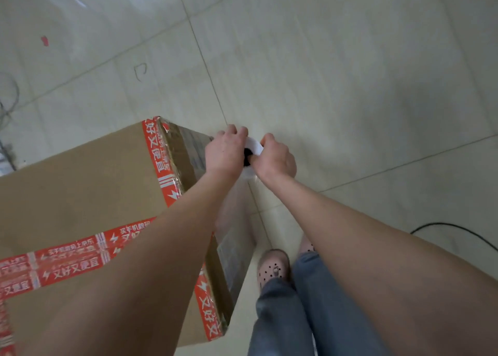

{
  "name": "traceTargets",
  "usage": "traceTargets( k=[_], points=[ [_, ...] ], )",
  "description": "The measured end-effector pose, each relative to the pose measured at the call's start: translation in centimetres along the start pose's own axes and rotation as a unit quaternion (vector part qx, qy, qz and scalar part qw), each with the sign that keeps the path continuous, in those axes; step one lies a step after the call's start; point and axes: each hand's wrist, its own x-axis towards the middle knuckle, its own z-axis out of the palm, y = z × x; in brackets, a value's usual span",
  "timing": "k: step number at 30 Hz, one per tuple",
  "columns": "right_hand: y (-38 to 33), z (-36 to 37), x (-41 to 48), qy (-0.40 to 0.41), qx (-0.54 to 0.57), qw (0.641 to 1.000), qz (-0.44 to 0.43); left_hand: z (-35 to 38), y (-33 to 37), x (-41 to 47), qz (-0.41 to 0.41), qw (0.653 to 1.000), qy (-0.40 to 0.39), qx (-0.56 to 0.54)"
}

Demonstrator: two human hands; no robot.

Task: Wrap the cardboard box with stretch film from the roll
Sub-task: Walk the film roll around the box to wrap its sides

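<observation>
Head view: cardboard box [80, 188] on tiled floor [350, 86], lower left. Stretch film roll [253, 144] upright just off its far right corner; left hand [225, 151] and right hand [275, 159] curl round its top end. Film likely thin, clingy, tearable; best held at the core.

Seemingly a packing room: tiled floor [323, 59], taped cardboard box [80, 180], loose cable [442, 223].

One box [80, 188], one roll [254, 144], two hands [225, 151] [276, 160] (two shoes [272, 268] [307, 246]).
</observation>
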Motion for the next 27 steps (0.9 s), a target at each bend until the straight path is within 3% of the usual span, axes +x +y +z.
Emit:
traceTargets(
  k=[7,11,18,21,27],
  points=[
    [-0.7,-0.3,0.9,0.016,-0.088,0.994,-0.062,-0.1,-0.2,1.6,-0.003,1.0,-0.003,-0.024],
    [-2.0,-1.4,2.2,0.019,-0.12,0.987,-0.103,-0.7,-1.5,2.7,-0.11,0.981,-0.009,-0.16],
    [-4.2,-1.2,3.8,-0.075,0.107,0.991,0.027,-1.6,-3.5,4.9,-0.284,0.904,-0.015,-0.317],
    [-5.6,-0.4,4.5,-0.054,0.17,0.982,0.064,-2.0,-4.7,5.5,-0.249,0.931,-0.032,-0.266],
    [-7.0,-0.4,5.7,-0.006,0.039,0.999,0.016,-3.5,-5.3,7.1,-0.055,0.992,-0.028,-0.112]
  ],
)
